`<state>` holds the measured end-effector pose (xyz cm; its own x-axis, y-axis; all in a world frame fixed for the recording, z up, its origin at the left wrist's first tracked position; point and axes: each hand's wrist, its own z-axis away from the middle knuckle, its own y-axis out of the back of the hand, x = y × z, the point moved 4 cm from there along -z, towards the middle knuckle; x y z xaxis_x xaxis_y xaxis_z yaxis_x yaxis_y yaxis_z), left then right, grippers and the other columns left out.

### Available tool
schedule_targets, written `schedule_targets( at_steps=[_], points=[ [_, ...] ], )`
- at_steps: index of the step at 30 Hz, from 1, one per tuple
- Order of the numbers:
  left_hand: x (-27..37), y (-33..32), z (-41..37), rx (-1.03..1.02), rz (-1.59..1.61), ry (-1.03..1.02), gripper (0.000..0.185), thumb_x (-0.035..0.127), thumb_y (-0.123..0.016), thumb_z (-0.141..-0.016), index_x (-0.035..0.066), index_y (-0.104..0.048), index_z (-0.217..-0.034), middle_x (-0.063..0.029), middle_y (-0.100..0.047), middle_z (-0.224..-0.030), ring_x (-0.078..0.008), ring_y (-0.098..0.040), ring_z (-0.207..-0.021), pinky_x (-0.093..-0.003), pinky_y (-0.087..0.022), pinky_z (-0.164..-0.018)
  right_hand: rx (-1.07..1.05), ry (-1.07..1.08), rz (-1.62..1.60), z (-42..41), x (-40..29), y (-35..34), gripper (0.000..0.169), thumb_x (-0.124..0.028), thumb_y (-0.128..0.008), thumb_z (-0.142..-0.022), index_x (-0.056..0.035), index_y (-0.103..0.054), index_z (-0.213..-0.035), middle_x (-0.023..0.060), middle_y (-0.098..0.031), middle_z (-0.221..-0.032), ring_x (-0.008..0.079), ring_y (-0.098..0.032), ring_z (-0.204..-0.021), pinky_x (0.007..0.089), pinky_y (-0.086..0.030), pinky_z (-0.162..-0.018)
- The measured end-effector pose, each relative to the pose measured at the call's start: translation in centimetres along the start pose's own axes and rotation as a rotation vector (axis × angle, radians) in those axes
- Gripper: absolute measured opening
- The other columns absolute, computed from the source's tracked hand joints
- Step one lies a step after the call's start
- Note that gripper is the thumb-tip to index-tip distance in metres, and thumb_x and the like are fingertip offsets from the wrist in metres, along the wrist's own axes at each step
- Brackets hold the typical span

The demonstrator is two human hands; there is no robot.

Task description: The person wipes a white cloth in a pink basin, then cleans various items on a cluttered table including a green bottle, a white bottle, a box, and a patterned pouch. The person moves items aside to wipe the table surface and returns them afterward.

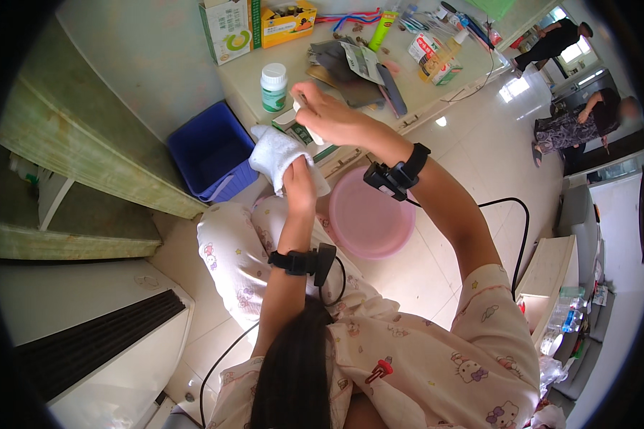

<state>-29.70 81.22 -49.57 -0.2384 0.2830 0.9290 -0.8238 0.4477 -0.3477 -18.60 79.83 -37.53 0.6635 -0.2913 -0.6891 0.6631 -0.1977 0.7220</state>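
Observation:
My left hand (pixel 299 187) is gripping a white terry cloth (pixel 275 155), which drapes over the fingers and hides them. My right hand (pixel 327 115) is closed around a slim white object (pixel 315 134); the fingers cover most of it, so its kind is unclear. Just left of that hand, a white plastic bottle (pixel 273 88) with a green label stands upright on the cabinet top (pixel 241 80). Beneath the right hand lies a green and white box (pixel 287 122), partly covered by the hand and the cloth.
A blue plastic bin (pixel 212 150) stands left of the cabinet, and a pink basin (pixel 373 214) below its drawers. Cartons (pixel 288 24), grey pouches (pixel 349 69), a green tube (pixel 382 31) and a pump bottle (pixel 443 53) crowd the top. Two people (pixel 579 120) are at far right.

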Motion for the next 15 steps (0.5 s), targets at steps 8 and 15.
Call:
schedule_targets(
  at_steps=[8, 15],
  points=[
    [2.9, 1.1, 0.7, 0.049, 0.069, -0.18, 0.02, 0.009, -0.046, -0.092, -0.003, -0.054, -0.106, -0.0034, -0.053, -0.101, -0.0125, -0.047, -0.09, -0.0257, -0.041, -0.079, -0.052, 0.162, -0.334, 0.1, 1.5, -0.2, 0.047, -0.019, -0.05, -0.088, -0.0053, -0.04, -0.131, 0.0091, -0.054, -0.113, 0.0144, -0.051, -0.103, 0.0289, -0.04, -0.087],
    [7.1, 3.7, -1.1, 0.059, -0.131, -0.187, 0.03, 0.017, -0.038, -0.095, -0.006, -0.057, -0.102, -0.0076, -0.058, -0.093, -0.0152, -0.051, -0.085, -0.0268, -0.042, -0.077, 0.101, 0.067, -0.485, 0.4, 1.0, -1.6, 0.049, -0.021, -0.049, -0.089, -0.0029, -0.038, -0.134, 0.0096, -0.052, -0.118, 0.0154, -0.049, -0.106, 0.0269, -0.039, -0.089]
  ],
)
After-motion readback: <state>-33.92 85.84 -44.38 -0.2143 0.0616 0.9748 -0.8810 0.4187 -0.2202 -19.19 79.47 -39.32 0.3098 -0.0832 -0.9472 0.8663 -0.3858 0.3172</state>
